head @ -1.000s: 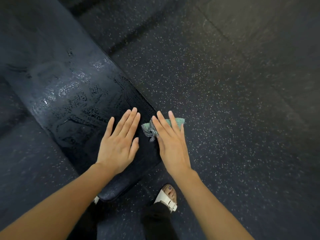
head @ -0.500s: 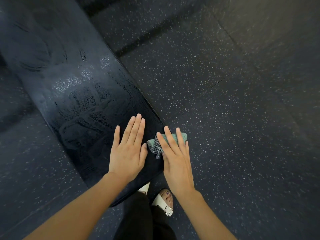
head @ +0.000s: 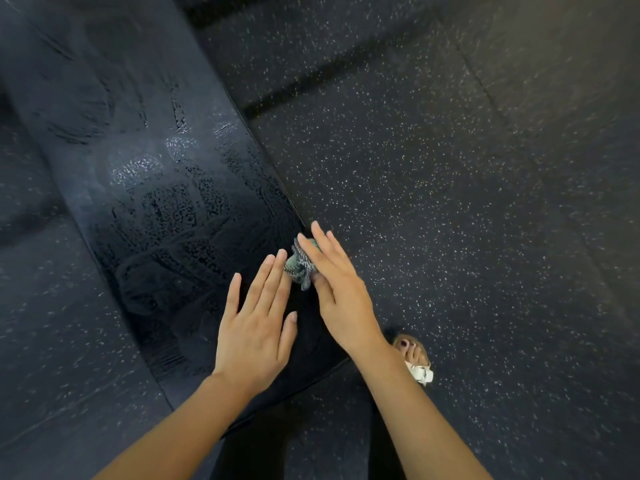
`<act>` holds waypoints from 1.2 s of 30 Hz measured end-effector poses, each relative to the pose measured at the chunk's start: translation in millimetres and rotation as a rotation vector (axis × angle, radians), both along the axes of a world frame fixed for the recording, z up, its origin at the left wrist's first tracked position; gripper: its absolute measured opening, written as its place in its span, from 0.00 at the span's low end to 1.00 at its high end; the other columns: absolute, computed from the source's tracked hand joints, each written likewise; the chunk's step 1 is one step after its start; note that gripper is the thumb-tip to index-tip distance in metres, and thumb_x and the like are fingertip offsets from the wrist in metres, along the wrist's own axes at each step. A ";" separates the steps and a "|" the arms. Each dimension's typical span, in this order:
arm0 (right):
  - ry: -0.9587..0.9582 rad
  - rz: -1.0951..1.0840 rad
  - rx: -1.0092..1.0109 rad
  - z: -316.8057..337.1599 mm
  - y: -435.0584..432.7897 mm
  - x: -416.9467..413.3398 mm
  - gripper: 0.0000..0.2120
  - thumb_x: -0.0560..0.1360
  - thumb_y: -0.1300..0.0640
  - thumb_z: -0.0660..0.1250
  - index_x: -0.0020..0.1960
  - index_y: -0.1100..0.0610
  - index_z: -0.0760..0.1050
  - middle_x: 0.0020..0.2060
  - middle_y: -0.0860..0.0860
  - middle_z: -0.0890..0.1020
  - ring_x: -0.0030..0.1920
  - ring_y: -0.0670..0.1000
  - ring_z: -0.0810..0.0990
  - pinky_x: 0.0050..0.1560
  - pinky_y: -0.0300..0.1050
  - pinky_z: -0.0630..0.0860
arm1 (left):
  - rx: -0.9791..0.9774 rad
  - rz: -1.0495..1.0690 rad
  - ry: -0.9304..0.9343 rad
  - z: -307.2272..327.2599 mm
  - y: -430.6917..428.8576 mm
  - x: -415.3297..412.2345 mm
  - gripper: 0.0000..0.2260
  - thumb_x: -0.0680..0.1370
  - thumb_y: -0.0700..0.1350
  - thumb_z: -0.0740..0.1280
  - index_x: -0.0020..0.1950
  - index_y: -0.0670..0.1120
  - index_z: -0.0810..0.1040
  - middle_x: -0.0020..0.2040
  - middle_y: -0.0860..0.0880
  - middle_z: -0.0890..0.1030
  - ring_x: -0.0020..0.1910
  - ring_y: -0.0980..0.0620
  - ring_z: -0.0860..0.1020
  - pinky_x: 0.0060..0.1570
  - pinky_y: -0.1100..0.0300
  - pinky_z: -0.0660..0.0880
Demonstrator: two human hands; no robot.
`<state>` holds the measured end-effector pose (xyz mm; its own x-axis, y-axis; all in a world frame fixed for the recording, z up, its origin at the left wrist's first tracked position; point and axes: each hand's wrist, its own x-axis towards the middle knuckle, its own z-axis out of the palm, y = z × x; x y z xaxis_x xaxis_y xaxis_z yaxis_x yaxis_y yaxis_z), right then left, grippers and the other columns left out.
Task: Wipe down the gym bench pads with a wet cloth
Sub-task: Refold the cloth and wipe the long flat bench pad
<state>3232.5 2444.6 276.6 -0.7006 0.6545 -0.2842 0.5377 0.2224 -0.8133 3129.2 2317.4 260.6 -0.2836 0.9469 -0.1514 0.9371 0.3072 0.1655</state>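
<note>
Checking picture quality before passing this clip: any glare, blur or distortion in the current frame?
Head view: glare patches on the wet bench pad; left hand and right hand slightly soft; floor specks smear toward the edges; the pad's edge bows, wide-angle.

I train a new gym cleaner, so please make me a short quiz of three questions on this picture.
1. True or false: the left hand presses the cloth.
2. Where on the bench pad is the cloth? A) its middle B) its right edge, beside the floor C) its left edge
3. What on the pad shows that it is wet?
Key: 1. False; the right hand presses it, and the left hand lies flat on the pad. 2. B. 3. Shiny streaks across it.
</note>
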 end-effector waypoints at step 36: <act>0.231 0.227 -0.336 -29.8 58.1 -30.8 0.27 0.82 0.43 0.46 0.79 0.47 0.43 0.78 0.37 0.43 0.77 0.38 0.40 0.77 0.38 0.43 | 0.033 0.427 0.072 -4.1 104.1 -41.8 0.27 0.84 0.51 0.45 0.81 0.42 0.50 0.82 0.47 0.50 0.81 0.51 0.48 0.78 0.47 0.47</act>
